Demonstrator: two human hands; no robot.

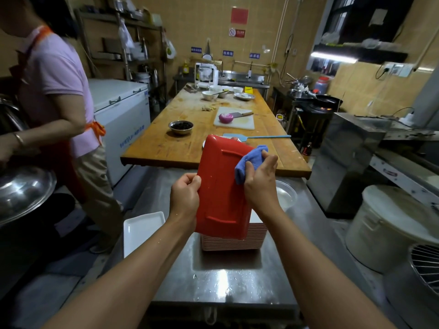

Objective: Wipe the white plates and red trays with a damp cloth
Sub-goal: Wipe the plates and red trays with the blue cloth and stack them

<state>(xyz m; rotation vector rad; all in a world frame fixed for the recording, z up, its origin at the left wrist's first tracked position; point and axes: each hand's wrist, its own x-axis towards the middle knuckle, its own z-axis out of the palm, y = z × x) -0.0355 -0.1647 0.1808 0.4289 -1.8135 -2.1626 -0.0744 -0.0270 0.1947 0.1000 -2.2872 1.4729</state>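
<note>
Head view: left grip clasps upright red tray; right grip presses bunched blue cloth against it.

Surfaces as I log them. Steel counter directly below me, wet, with water droplets on its near part. On it I count: one stack of red trays at centre; one white rectangular plate at the left edge, just beside the stack; one clear round bowl at the right, partly hidden. Wooden table beyond, butted against the counter's far end. On it I count: a metal bowl of dark contents; a white cutting board bearing a cut red onion and a cleaver; a blue spatula near the front edge; several bowls at the far end.
</note>
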